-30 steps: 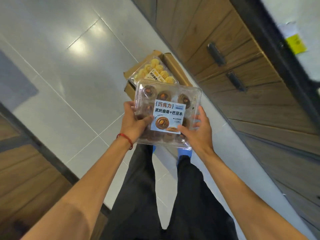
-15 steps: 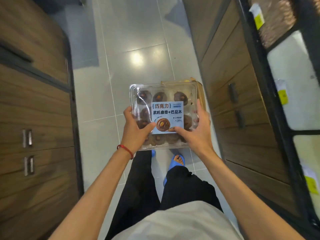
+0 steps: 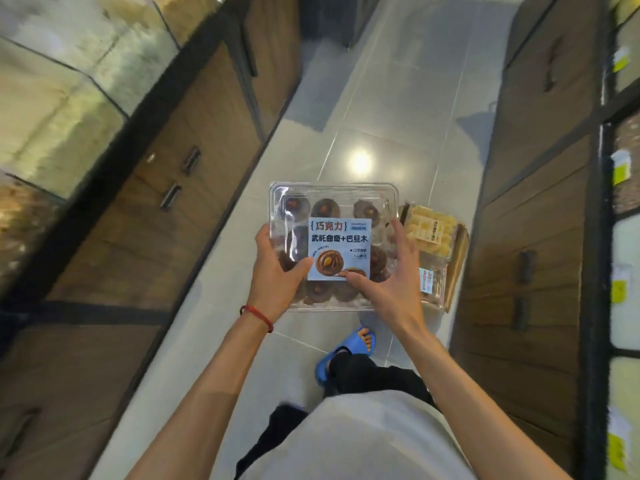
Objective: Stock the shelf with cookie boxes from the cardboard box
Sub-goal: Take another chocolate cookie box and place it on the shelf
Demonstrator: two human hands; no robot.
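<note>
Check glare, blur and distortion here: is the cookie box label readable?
Head view: the cookie box label is sharp and readable; lamp glare spots the floor beyond it; the glass cases at left and yellow tags at right are motion-smeared; the wide lens curves the cabinets.

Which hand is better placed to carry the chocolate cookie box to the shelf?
Left. The left hand grips the chocolate cookie box at its edge; the right hand is open, fingers spread.
</note>
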